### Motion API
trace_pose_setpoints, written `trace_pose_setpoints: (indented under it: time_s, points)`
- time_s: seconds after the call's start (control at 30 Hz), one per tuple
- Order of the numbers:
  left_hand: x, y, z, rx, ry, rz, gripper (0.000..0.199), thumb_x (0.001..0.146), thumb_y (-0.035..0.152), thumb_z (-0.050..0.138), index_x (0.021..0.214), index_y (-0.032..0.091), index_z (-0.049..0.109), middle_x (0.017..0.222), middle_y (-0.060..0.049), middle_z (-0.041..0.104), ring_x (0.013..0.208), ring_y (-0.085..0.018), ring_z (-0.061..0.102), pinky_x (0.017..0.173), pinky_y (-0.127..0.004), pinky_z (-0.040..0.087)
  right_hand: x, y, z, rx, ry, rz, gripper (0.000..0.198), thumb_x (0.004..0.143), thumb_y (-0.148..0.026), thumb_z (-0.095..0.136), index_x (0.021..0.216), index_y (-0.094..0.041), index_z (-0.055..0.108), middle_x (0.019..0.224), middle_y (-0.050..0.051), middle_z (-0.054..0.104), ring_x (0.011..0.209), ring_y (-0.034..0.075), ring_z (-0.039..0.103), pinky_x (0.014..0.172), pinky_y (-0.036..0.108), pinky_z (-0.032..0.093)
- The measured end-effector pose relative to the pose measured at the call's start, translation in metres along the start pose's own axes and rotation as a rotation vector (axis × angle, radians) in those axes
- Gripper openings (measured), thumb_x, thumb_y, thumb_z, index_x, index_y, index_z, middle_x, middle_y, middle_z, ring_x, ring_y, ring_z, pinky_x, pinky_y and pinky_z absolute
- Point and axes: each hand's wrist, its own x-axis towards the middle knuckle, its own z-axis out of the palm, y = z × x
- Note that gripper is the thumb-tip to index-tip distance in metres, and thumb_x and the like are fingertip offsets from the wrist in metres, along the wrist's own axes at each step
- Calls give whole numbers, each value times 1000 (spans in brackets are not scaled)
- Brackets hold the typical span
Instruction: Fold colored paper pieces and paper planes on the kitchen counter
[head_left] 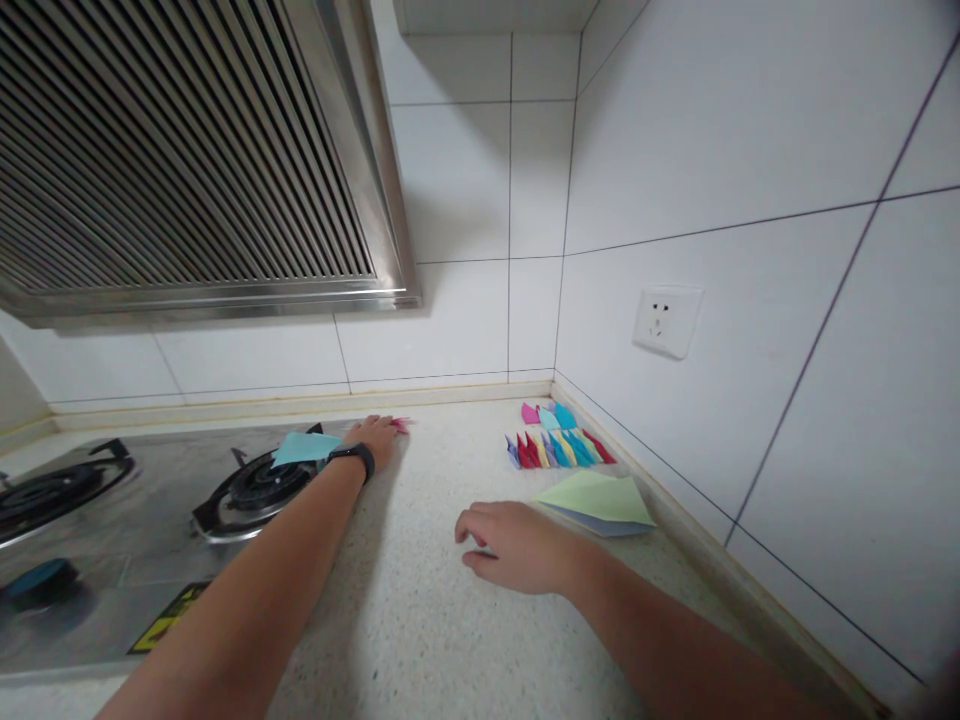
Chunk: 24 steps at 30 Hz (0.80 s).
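My left hand [373, 441], with a dark band on the wrist, reaches to the back of the counter beside the stove. Its fingers are closed around a pink folded paper [400, 426], whose pointed ends stick out past them. A light blue paper [304, 448] lies over the burner, left of that wrist. My right hand [517, 546] hovers low over the counter, fingers curled and thumb apart, holding nothing. Just behind it lies a pale green folded sheet [600, 498] with a bluish underside. Beyond stand a row of small coloured folded papers [559, 450] and a shorter group [547, 415].
A gas stove [150, 510] with black burners and a dark knob [43, 580] takes up the left side. Above it hangs a metal range hood [225, 150]. White tiled walls [465, 190] meet at the back right corner; a socket [667, 322] sits on the right wall.
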Motion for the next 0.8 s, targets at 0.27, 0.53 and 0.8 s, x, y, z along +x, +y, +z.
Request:
trace_pose_setpoints:
  time_s: [0.27, 0.53, 0.8]
  points:
    - [8, 4, 9, -78, -6, -14, 47, 81, 16, 43, 126, 22, 56, 145, -7, 42, 134, -31, 32, 105, -53, 26, 0, -3, -3, 9, -36, 35, 26, 84, -33, 56, 107, -22, 60, 97, 3, 64, 82, 16, 56, 68, 25, 34]
    - [-14, 35, -18, -259, 150, 37, 50, 76, 13, 47, 125, 17, 57, 135, -9, 53, 124, -24, 47, 106, -40, 34, 0, -2, -5, 43, -4, 42, 23, 82, -30, 58, 103, -23, 62, 93, 1, 65, 79, 15, 57, 67, 25, 34]
    - [-98, 104, -75, -1420, 204, 122, 45, 76, 16, 48, 119, 15, 63, 124, -9, 62, 116, -22, 55, 103, -38, 39, 14, 7, 6, 387, 386, 298, 26, 85, -27, 53, 110, -21, 54, 96, 2, 62, 72, 13, 55, 67, 26, 39]
